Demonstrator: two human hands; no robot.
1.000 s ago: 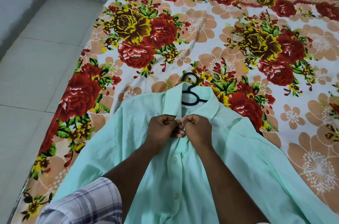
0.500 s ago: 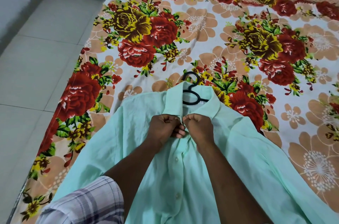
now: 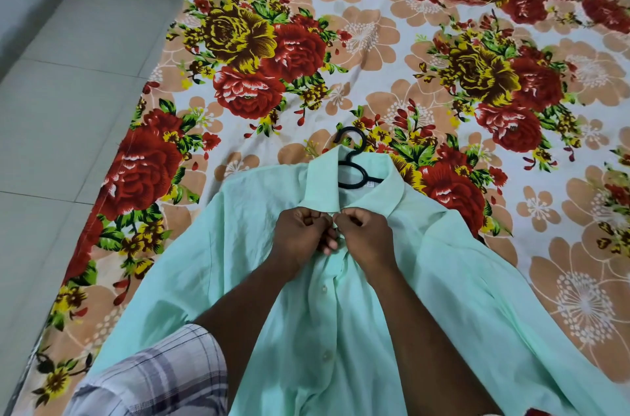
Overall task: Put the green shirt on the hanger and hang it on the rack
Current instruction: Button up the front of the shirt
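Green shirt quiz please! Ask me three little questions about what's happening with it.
1. True or false: the black hanger's hook pokes out of the green shirt's collar.
2. Where do the left hand and right hand pinch the shirt? A) a sleeve B) the front just under the collar C) the bottom hem
3. Fill in: the shirt lies on a ____-patterned sheet.

Key: 1 true; 2 B; 3 flower

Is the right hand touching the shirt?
Touching. The head view shows the right hand with its fingers curled, pinching the front edge of the shirt.
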